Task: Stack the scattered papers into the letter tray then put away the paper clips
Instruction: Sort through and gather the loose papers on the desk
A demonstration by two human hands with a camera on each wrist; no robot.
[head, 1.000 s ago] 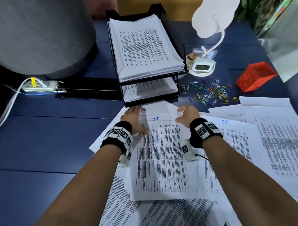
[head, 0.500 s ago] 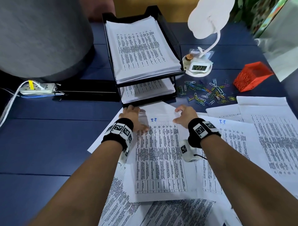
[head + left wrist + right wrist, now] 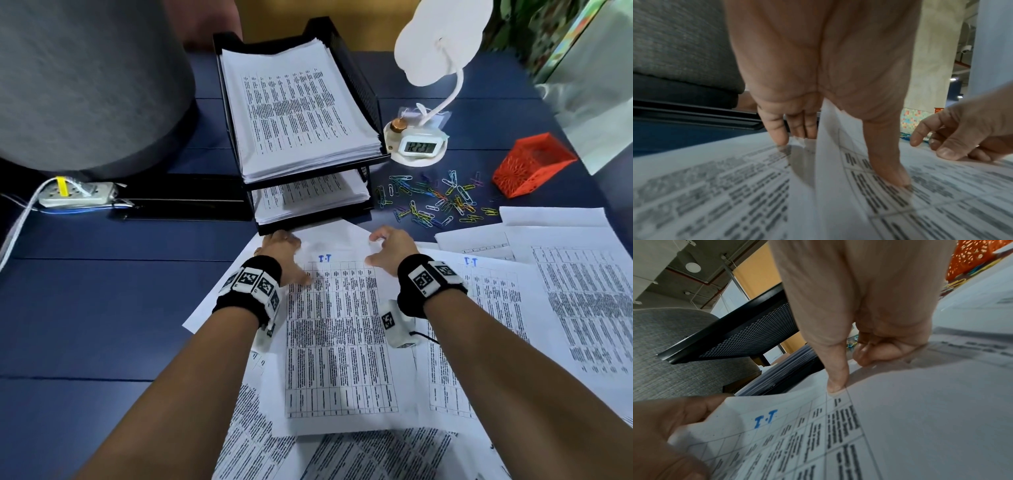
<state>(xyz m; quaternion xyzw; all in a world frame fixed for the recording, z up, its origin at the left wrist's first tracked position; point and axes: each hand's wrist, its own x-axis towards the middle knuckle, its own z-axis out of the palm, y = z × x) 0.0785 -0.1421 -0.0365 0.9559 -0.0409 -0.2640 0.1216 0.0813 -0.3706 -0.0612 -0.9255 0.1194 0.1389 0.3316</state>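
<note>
Nearest the front edge of the blue surface (image 3: 85,308) we list scattered papers (image 3: 582,301), printed in dense tables and overlapping one another from the centre across to the right edge.

On top of them lies the top sheet (image 3: 339,342), a ruled table with "T-T" handwritten in blue at its far end.

Left hand (image 3: 284,255): we see it at the far left corner of that sheet. In the left wrist view the sheet's edge rises between thumb and fingers (image 3: 777,129); the thumb presses down on the printed face and the fingers lie together beneath, so the hand pinches the sheet.

Right hand (image 3: 388,246): at the sheet's far right part. In the right wrist view the thumb tip presses on the paper and the fingers (image 3: 879,350) are curled in against it. We cannot tell whether they reach under the edge.

Just beyond both hands stands the letter tray (image 3: 363,78), black mesh, two tiers, each holding a stack of printed pages; the upper stack is the thicker.

To the tray's right, coloured paper clips (image 3: 435,202) lie loose on the surface, with an orange mesh holder (image 3: 531,164) tipped on its side just past them towards the right edge.

Behind the clips is a white desk lamp (image 3: 442,44) whose base carries a small digital clock (image 3: 419,147); its digits are too blurred for us to read.

Near the left edge is a white power strip (image 3: 78,193).
</note>
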